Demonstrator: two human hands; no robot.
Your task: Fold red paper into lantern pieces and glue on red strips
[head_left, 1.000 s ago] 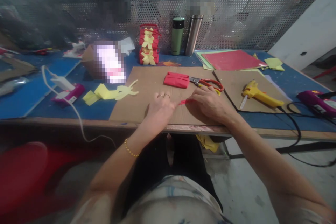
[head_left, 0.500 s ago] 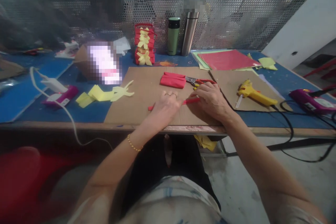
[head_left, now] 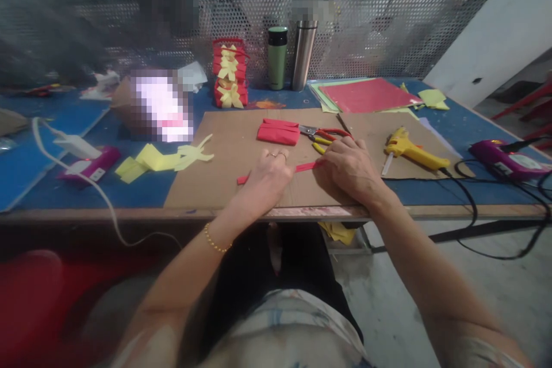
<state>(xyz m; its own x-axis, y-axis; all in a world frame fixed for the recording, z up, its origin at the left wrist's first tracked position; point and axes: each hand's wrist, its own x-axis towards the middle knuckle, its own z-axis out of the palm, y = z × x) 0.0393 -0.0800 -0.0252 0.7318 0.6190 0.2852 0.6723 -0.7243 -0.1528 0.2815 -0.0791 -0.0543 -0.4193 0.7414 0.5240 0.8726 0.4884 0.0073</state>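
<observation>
A narrow red paper strip [head_left: 307, 167] lies across the brown cardboard sheet [head_left: 215, 184] in front of me. My left hand [head_left: 271, 175], fingers curled, presses on the strip's middle, and a short end shows to its left. At the strip's right part, my right hand [head_left: 350, 168] has its fingers bent down on it; the thumb is mostly hidden. Just beyond my hands sits a folded red paper packet [head_left: 278, 131]. Scissors with red handles [head_left: 330, 131] and a tool with yellow handles [head_left: 319, 145] lie beside it, partly behind my right fingers.
A yellow glue gun [head_left: 405, 146] rests on the cardboard at right, its cord trailing off. Yellow paper pieces [head_left: 150, 161] lie left. Behind stand a red paper lantern-like piece [head_left: 230, 75], a green tumbler [head_left: 277, 60] and a steel flask [head_left: 304, 57]. Coloured sheets [head_left: 371, 95] are stacked back right.
My right hand has shifted slightly right along the strip, uncovering more of the yellow handles. My left hand stays on the strip. The whole view has drifted a little.
</observation>
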